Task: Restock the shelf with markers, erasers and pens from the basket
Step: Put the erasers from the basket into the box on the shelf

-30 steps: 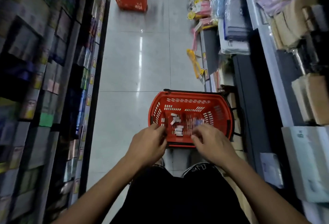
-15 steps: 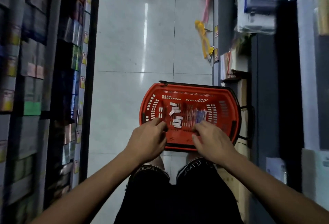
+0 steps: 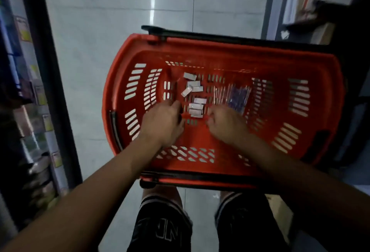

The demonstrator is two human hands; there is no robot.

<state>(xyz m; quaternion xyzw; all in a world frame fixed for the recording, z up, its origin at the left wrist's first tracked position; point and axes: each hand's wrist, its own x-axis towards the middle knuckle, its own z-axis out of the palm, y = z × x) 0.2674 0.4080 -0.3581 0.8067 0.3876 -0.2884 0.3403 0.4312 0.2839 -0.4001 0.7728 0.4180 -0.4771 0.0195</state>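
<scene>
Pale tiled aisle floor (image 3: 90, 55), red slotted plastic basket (image 3: 220, 171) down between shelves, small white wrapped erasers (image 3: 195, 107) and clear-sleeved pens (image 3: 232, 95) unshelved mid-bottom. Left hand (image 3: 163, 123) and right hand (image 3: 226, 125) curl beside them; grip, I can't tell.

Bare basket floor (image 3: 270, 131) right of erasers (image 3: 195, 99) and pens (image 3: 232, 96).

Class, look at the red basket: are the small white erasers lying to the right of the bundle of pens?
No: the white erasers lie in the red basket to the left of the pens.
</scene>
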